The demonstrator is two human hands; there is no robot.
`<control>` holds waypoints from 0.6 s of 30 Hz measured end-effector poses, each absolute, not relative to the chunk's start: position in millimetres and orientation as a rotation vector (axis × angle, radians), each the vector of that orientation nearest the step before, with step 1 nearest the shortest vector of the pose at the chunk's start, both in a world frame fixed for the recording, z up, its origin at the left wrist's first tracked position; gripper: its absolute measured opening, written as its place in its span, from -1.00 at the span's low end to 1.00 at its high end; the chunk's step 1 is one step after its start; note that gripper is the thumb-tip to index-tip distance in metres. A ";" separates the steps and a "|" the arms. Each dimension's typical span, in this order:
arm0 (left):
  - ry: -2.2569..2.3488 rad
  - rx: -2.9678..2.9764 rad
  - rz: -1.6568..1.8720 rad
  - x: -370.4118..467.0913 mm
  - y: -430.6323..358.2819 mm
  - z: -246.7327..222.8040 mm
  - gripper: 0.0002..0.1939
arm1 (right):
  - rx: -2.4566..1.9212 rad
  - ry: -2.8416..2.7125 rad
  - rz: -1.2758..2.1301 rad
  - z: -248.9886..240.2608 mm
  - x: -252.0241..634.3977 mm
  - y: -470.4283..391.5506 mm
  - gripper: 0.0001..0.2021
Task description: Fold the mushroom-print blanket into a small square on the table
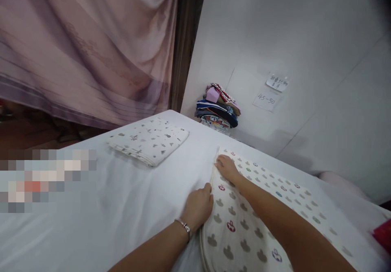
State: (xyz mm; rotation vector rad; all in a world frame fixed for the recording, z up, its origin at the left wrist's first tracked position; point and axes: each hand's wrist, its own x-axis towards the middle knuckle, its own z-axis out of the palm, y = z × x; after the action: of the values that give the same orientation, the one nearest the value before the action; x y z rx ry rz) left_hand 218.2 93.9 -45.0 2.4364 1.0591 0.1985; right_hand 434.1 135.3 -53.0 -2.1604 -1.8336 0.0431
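In the head view, the printed cloth (244,223) lies on the white sheet (171,190); the left hand (198,207) is nearly closed, pinching its edge, while the right hand (228,169) curls at the far corner, gripping or pressing, I can't tell. Uneven pulling could skew it.

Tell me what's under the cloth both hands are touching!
The patterned cloth lies on the white sheet, visible around it. Whatever's directly underneath is covered, so I can't see whether anything hides there.
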 end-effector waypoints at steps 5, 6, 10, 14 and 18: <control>1.050 2.439 0.203 217.5 93.5 -42.0 -0.80 | -2.260 -1.835 0.158 -52.8 434.6 136.7 -0.60; 1.051 2.437 0.203 217.5 93.5 -41.3 -0.79 | -2.254 -1.853 0.187 -51.7 435.5 137.2 -0.59; 1.046 2.424 0.184 217.6 94.0 -38.8 -0.78 | -2.253 -1.896 0.259 -47.9 438.9 141.2 -0.54; 1.057 2.422 0.165 218.1 94.3 -39.1 -0.79 | -2.342 -1.862 0.316 -48.2 437.2 148.2 -0.44; 1.057 2.447 0.196 219.0 94.9 -42.1 -0.79 | -2.363 -1.818 0.367 -42.0 430.1 145.1 -0.42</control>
State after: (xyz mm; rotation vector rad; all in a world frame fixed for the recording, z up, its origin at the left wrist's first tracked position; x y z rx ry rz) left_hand 219.0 94.9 -42.1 2.4472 1.0572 0.1963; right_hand 430.1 145.1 -42.0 -2.3635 -1.8177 0.3668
